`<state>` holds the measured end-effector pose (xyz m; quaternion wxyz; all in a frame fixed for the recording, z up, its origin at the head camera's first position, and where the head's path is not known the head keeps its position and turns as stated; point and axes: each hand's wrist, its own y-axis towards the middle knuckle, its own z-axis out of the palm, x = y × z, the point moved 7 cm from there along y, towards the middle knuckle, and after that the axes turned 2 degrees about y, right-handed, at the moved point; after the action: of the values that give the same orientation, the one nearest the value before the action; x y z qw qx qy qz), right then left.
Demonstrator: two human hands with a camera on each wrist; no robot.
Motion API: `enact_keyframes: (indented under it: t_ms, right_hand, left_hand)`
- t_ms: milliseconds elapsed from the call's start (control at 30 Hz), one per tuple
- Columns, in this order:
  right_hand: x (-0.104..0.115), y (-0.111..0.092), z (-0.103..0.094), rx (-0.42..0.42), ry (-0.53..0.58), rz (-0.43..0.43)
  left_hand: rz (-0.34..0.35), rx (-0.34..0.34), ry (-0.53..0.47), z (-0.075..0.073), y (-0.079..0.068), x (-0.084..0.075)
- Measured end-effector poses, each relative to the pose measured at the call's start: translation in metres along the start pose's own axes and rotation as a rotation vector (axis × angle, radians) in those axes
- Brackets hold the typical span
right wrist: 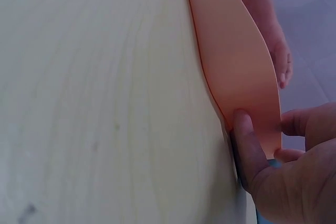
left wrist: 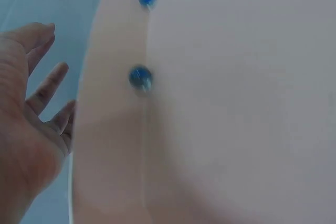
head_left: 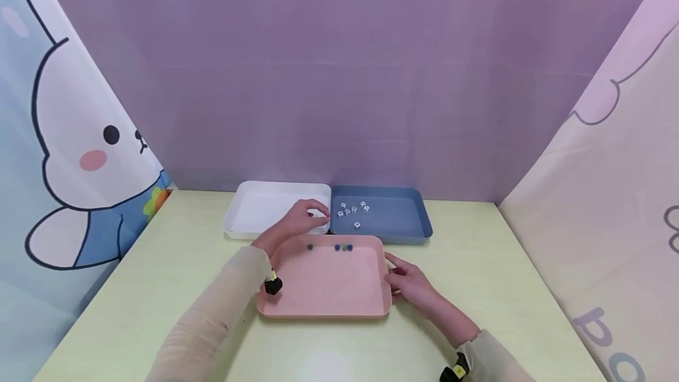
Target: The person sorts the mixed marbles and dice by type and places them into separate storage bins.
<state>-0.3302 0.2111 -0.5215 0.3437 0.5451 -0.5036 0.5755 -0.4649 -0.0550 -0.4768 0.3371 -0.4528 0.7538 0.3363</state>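
Note:
My left hand (head_left: 301, 217) reaches past the pink tray and hangs over the right side of the white tray (head_left: 249, 230), fingertips near its inner right wall. A small dark spot shows between the fingers. In the left wrist view, the fingers (left wrist: 46, 90) are loosely spread and nothing shows in them. My right hand (head_left: 416, 287) grips the right side of the pink tray (head_left: 329, 287), and the right wrist view shows the thumb (right wrist: 247, 135) against its outer wall. Inside, along the far wall, lie a lone dark marble (head_left: 310, 247) and a cluster of blue and green marbles (head_left: 343, 247).
A blue tray (head_left: 398, 217) adjoins the white one on the right and holds several white dice (head_left: 353, 209). Both stand behind the pink tray on a pale wooden table (head_left: 472, 264). A purple curtain (head_left: 339, 75) backs the table, with printed cloths at both sides.

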Motion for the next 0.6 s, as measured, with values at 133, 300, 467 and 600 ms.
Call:
enact_keyframes:
  t_ms: [133, 300, 467, 600]
  right_hand:
    - [-0.001, 0.001, -0.001, 0.000, 0.012, 0.002]
    - [-0.002, 0.000, 0.000, 0.003, 0.017, 0.009]
    - [-0.001, 0.000, 0.000, -0.001, 0.018, 0.016]
    - [0.002, -0.001, 0.001, -0.004, 0.018, 0.022]
  left_hand:
    - [0.072, 0.075, 0.069, 0.013, -0.001, -0.020]
    - [0.205, 0.193, 0.375, 0.036, -0.003, -0.042]
    - [0.292, 0.252, 0.664, 0.056, -0.005, -0.057]
    - [0.286, 0.277, 0.783, 0.065, -0.005, -0.063]
